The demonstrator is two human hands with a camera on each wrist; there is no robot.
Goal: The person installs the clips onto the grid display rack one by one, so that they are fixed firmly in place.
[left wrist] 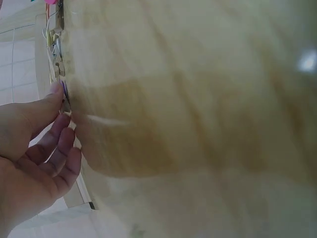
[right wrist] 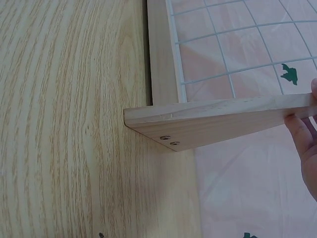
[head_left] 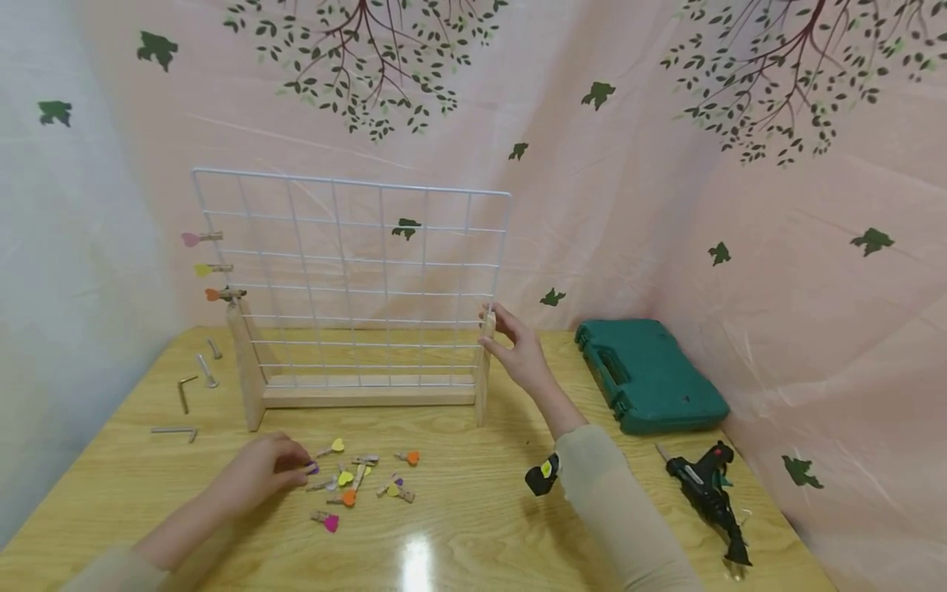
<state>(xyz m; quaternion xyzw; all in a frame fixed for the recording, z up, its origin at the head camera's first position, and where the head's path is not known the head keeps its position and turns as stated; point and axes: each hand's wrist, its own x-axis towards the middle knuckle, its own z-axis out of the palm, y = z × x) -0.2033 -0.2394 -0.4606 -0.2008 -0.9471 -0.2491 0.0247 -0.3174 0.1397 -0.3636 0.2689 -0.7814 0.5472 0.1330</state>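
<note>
A white wire grid stands upright in a wooden frame. My right hand holds the top of the frame's right upright between thumb and fingers. Down on the table, my left hand pinches a small clothespin with a purple heart, mostly hidden by the fingertips. Just right of it lie several loose heart clothespins, among them an orange one and a magenta one. Clipped along the grid's left edge are a pink clothespin, a yellow one and an orange one.
Bolts and hex keys lie left of the frame. On the right are a green case and a black glue gun. Patterned cloth hangs behind the table.
</note>
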